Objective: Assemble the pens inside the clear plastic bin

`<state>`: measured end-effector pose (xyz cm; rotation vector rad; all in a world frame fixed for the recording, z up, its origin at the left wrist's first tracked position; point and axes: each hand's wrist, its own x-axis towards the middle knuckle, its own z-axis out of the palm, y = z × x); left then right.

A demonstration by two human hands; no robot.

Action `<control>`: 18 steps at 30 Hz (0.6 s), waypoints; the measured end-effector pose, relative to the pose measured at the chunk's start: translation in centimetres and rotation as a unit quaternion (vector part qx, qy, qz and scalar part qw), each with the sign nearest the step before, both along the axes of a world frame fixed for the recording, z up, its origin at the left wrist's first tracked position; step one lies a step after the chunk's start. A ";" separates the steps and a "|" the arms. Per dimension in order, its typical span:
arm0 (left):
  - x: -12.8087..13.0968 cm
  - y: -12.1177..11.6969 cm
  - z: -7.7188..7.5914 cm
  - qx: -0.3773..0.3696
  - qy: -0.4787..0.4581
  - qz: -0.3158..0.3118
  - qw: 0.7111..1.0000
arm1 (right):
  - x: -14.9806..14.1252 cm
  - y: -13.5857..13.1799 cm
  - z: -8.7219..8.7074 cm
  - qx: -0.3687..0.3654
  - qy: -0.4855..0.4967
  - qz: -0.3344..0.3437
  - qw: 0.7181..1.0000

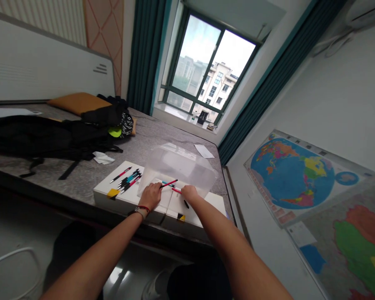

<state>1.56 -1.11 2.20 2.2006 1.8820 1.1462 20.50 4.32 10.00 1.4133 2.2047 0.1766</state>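
Two-handed, clamping a red-and-black pen in the left hand and a red pen in the right hand, holding both close together over white boxes, near loosely piled pens.

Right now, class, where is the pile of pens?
In the head view, the pile of pens lies on the left part of the white surface, left of the left hand and the clear plastic bin.
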 end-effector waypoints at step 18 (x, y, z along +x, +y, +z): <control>-0.1 0.3 -0.6 0.002 -0.028 0.013 1.000 | -0.2 2.4 0.2 -0.028 -0.047 0.042 0.998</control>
